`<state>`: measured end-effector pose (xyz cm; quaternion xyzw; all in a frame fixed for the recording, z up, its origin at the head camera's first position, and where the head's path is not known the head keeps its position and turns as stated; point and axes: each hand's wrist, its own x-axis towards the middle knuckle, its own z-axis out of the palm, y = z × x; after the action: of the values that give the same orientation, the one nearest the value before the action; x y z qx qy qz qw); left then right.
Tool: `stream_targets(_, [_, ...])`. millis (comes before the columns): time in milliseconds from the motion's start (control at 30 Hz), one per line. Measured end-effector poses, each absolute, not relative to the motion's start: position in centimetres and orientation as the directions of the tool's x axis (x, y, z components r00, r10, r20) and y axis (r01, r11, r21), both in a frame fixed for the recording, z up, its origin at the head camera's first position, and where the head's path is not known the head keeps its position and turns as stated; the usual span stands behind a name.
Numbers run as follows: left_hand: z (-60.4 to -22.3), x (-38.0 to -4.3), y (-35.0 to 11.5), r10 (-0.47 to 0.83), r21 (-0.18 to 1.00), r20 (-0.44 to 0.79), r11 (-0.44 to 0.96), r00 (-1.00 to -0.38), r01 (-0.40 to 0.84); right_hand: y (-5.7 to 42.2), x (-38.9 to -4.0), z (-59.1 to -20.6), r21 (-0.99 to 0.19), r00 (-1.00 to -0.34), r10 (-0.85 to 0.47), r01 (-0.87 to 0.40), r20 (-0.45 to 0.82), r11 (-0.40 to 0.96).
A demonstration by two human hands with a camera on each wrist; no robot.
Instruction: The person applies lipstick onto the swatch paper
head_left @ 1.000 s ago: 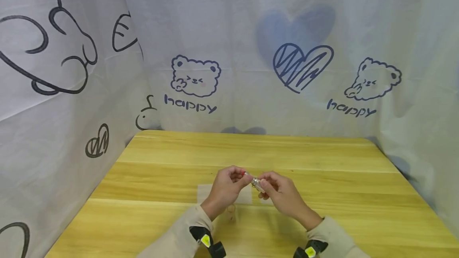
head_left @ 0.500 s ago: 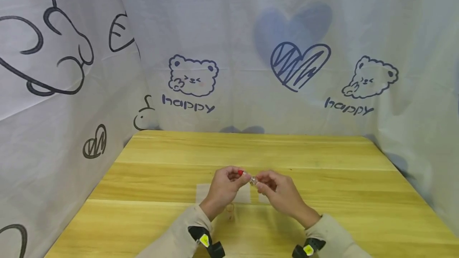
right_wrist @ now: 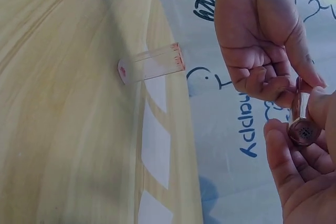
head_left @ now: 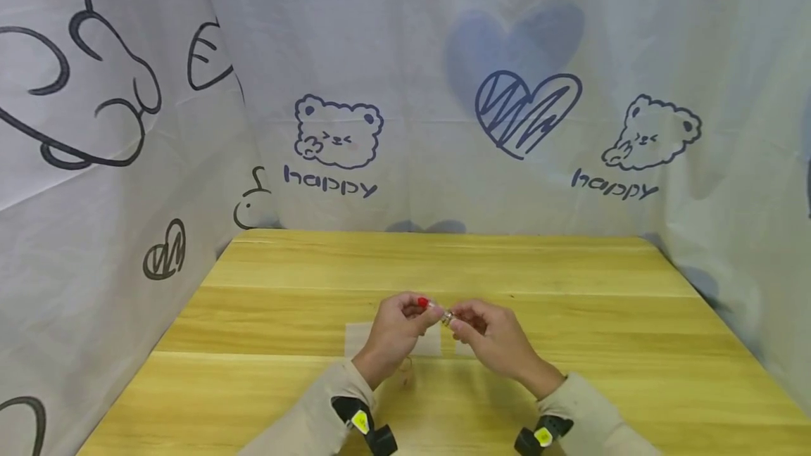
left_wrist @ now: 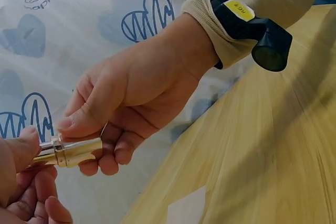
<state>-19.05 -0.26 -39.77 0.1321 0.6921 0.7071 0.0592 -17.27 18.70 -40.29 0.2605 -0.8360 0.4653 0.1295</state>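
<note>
Both hands hold a lipstick (head_left: 448,317) between them over the middle of the table. Its red tip (head_left: 422,302) shows above the fingers of the left hand (head_left: 397,333), which pinches the tube near that end. The thumb and fingers of the right hand (head_left: 500,342) grip the other end. In the left wrist view the lipstick's shiny gold and silver case (left_wrist: 79,151) spans the two hands. Its round end (right_wrist: 303,131) faces the right wrist view. Parts of the tube are hidden by the fingers.
A clear cylinder (right_wrist: 157,62) with red marks at its rim stands on the wooden table (head_left: 253,400), near the left wrist. White paper pieces (right_wrist: 156,142) lie behind it, partly covered by the hands in the head view. A printed white curtain (head_left: 418,160) encloses the table.
More of the red tip shows above the left fingers. The right thumb and fingers now cover more of the tube. The arms stay almost in place, and the head view has shifted slightly.
</note>
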Motion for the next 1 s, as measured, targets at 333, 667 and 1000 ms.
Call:
stream_targets(333, [-39.6,-19.3,-1.3,0.372,0.994,0.052,0.067,-0.927,0.083,19.0,-17.3,-40.4,-0.709,-0.825,-0.359,-0.562,0.437,0.427])
stream_targets(667, [-40.1,-19.7,-3.8,0.373,0.967,-0.008,0.240,-0.928,0.088,19.2,-17.9,-40.5,-0.709,-0.848,-0.360,-0.525,0.389,0.471])
stream_targets(1000, [-41.6,-20.4,-7.3,0.347,0.828,0.071,0.502,-0.935,0.249,19.3,-18.8,-41.0,-0.687,-0.854,-0.375,-0.514,0.359,0.513])
